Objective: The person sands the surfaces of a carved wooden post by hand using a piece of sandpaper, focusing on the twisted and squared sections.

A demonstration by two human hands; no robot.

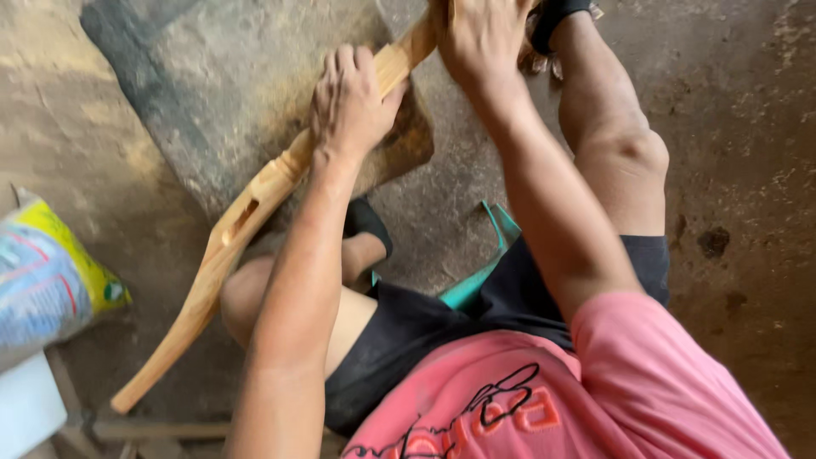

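Note:
A long carved piece of pale wood [223,246], curved and with a slot cut through it, runs from the lower left up to the top centre. My left hand [350,100] is wrapped around its middle. My right hand [481,36] presses on its upper end at the top edge of the view; what lies under that palm is hidden. The wood rests across a dark block [399,144] on the floor. My bare knees [633,153] flank the piece, and I sit on a teal stool [476,280].
A dusty concrete floor [102,144] with a darker slab [212,76] lies beneath the work. A printed sack [47,272] sits at the left edge above a white object [25,408]. Wooden slats [161,429] lie along the bottom left.

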